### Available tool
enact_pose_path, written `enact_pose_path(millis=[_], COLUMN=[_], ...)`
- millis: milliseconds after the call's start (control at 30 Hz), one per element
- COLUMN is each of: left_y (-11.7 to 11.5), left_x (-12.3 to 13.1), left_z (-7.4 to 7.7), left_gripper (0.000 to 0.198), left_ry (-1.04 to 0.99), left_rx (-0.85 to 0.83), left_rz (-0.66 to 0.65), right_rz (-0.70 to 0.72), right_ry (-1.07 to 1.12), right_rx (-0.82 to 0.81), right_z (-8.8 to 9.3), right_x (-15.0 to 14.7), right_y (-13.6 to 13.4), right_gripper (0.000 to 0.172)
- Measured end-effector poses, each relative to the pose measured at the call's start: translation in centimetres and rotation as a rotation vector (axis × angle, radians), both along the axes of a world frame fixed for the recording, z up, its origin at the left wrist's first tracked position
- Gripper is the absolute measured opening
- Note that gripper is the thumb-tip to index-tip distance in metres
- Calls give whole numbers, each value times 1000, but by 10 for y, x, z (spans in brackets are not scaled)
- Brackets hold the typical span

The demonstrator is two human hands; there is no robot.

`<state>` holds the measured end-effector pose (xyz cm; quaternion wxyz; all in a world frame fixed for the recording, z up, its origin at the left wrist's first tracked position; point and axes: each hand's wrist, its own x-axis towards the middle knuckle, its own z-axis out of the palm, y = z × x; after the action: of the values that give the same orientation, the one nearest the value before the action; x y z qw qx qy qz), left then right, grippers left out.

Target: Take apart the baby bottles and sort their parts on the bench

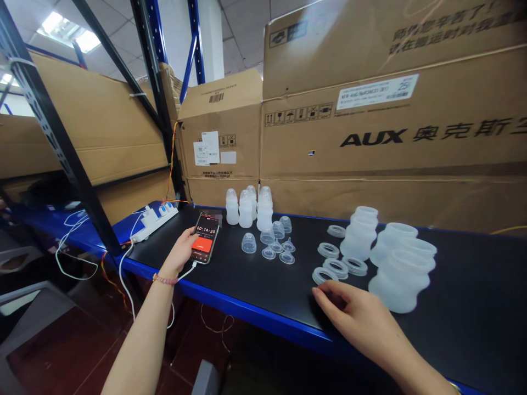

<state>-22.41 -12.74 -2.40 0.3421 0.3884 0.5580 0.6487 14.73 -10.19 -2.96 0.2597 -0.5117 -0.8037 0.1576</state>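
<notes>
My left hand (183, 252) is closed around the side of a smartphone (206, 239), its thumb over the screen, which shows a running timer and a red button. A white cable plugs into the phone's lower end. My right hand (358, 312) rests at the table's front with fingers loosely curled, thumb and fingertips a little apart. Its fingertips are beside the nearest translucent ring (323, 276); whether they touch it I cannot tell. Several more rings (328, 250) lie behind it. Stacked wide-neck bottle bodies (399, 280) stand to the right. Clear caps (248, 243) and silicone nipples (287, 257) lie in the middle.
Several assembled baby bottles (246, 209) stand at the back. A large cardboard box (370, 159) and a smaller one (222, 126) wall off the rear. A white power strip (154, 224) and cables sit at left, by a black metal post (78, 159). The table's blue edge (247, 310) runs in front.
</notes>
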Motion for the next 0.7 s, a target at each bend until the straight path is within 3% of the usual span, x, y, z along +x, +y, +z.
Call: enact_pose_path(millis=[267,467,700], left_y=[-1,-6,-8], left_x=[-2,1,1], left_z=[2,4,4], left_gripper=[45,64,66], left_ry=[-41,28,68], left_rx=[20,-8,30], left_rz=[19,-94,-132], right_rz=[6,-2,-2], right_ry=[4,-2,-4], right_rx=[7,2,13], right_z=[1,0,0], right_x=[-1,0,-2], right_y=[0,1,0], right_gripper=[38,39,39])
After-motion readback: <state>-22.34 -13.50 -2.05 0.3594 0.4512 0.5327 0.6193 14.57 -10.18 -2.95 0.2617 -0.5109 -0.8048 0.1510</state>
